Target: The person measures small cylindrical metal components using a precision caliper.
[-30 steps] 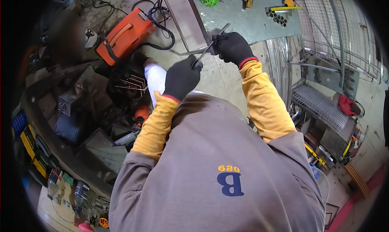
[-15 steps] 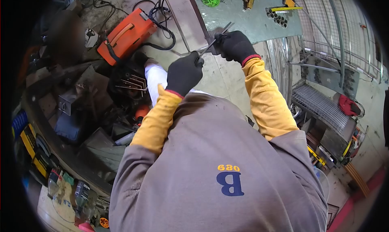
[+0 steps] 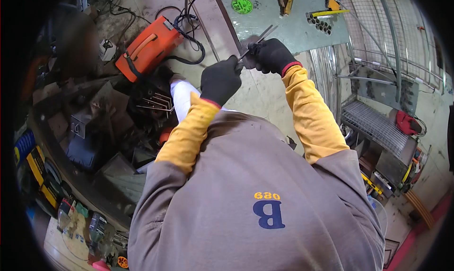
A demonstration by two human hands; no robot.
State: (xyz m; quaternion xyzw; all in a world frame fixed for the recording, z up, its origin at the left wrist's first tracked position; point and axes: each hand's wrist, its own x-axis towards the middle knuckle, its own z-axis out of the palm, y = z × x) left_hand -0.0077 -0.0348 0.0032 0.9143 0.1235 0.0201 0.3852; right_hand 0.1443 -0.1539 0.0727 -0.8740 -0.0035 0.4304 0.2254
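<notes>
My left hand (image 3: 221, 81), in a black glove, is closed on the lower end of a thin metal rod (image 3: 267, 33). The rod slants up and away to the right, past the fingers of my right hand (image 3: 275, 56). That gloved hand is closed too, gripping a small dark metal piece (image 3: 248, 58) that shows at its fingertips. Both hands are close together in front of my body, near the corner of a grey-green tabletop (image 3: 265, 15). The gloves hide much of the contact between rod and metal piece; I cannot tell whether they touch.
An orange carry-handled machine (image 3: 147, 48) with black cables stands on the floor at upper left. Clamps (image 3: 286, 0) and a cluster of short tubes (image 3: 319, 23) lie on the tabletop. Scrap metal (image 3: 106, 105) fills the left; a mesh rack (image 3: 373, 122) stands right.
My left hand has moved up and right, closer to my right hand, and the rod has shifted the same way. My right hand has stayed nearly in place.
</notes>
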